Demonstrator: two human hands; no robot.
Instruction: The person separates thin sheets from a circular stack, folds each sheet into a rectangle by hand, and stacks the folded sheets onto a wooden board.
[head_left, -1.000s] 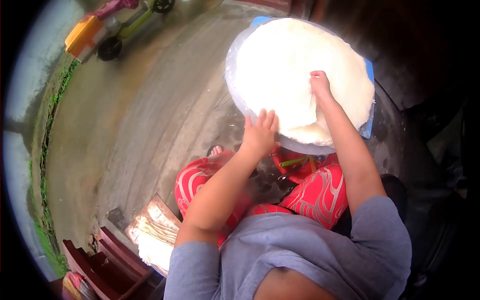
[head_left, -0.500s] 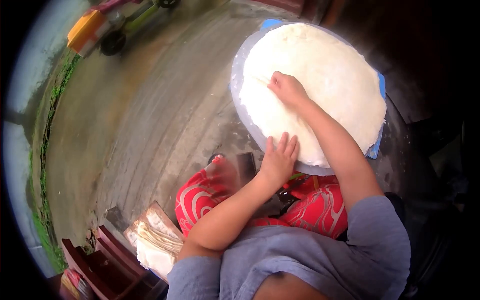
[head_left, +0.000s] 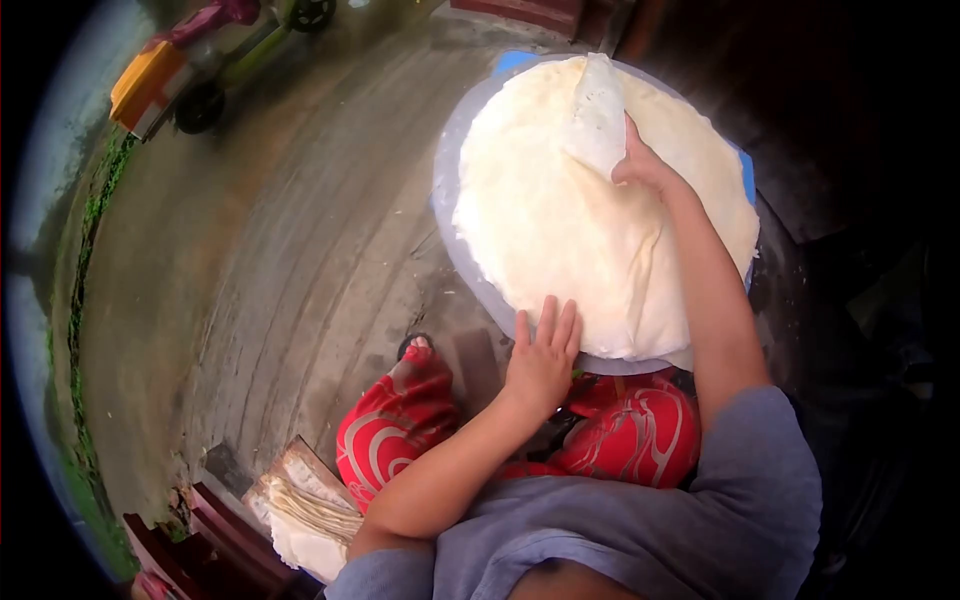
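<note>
Just left of the right hand (head_left: pixel 645 165), its bent fingers' grip unclear, a pale flap (head_left: pixel 598 115) stretches lengthwise away from the body atop the white sheet (head_left: pixel 530 200), the spread, empty left hand (head_left: pixel 541 365) farther off.

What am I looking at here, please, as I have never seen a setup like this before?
There is no machine here: a person is working with two bare hands. The view comes from a camera worn on the person's head, looking forward and down, so the person's own arms reach away from us.

In front lies a large, round, pale sheet, perhaps dough, on a greyish round base. The left hand is spread, its fingertips at the sheet's near edge. The right hand appears to hold a pale flap, seemingly part of that sheet. At lower left is a stack of pale, layered material.
</note>
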